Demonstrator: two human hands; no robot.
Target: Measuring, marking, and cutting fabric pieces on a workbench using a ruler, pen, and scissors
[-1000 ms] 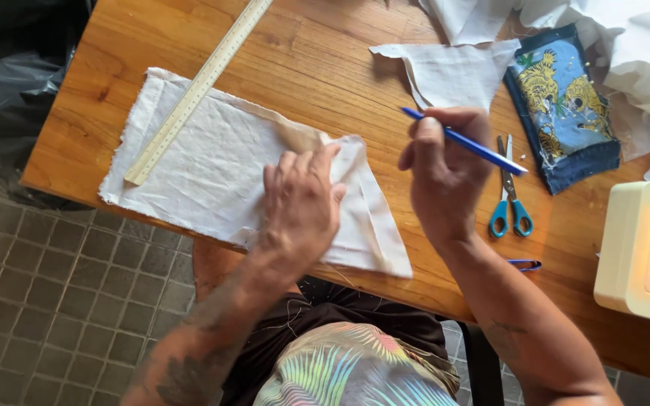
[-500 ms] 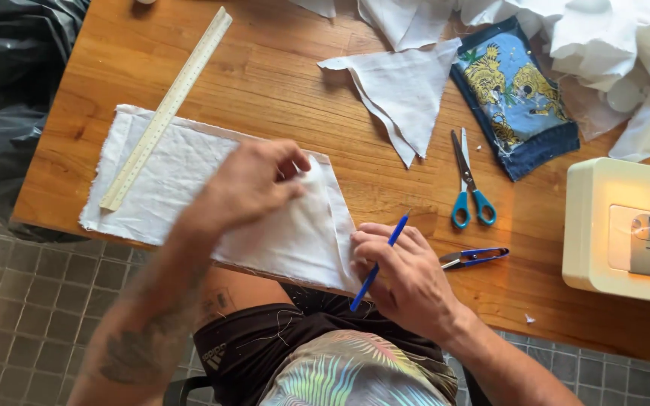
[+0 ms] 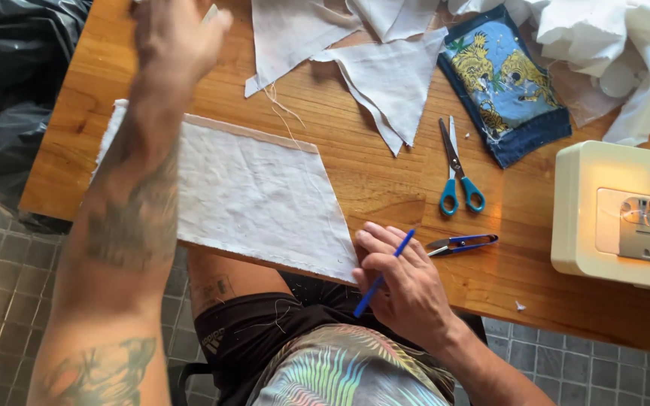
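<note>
The right hand [image 3: 404, 289] rests at the near edge of the wooden surface [image 3: 385, 184], its grip closed on a slim blue pen [image 3: 384, 272] that slants up between the fingers, tip toward the person's lap. Just left of it lies a flat white rectangular cloth panel [image 3: 257, 195], whose near hem runs right along the surface edge and whose right corner nearly touches the knuckles. The left hand [image 3: 178, 34] is raised over the far left of the surface, blurred; its grip looks loose and holds nothing, as far as the view allows. Just right of the pen hand sit small blue thread snips [image 3: 464, 242], and beyond them blue-handled scissors [image 3: 457, 177]. Bare wood lies open between cloth and scissors. A cream sewing machine [image 3: 618, 218] bounds the right side.
</note>
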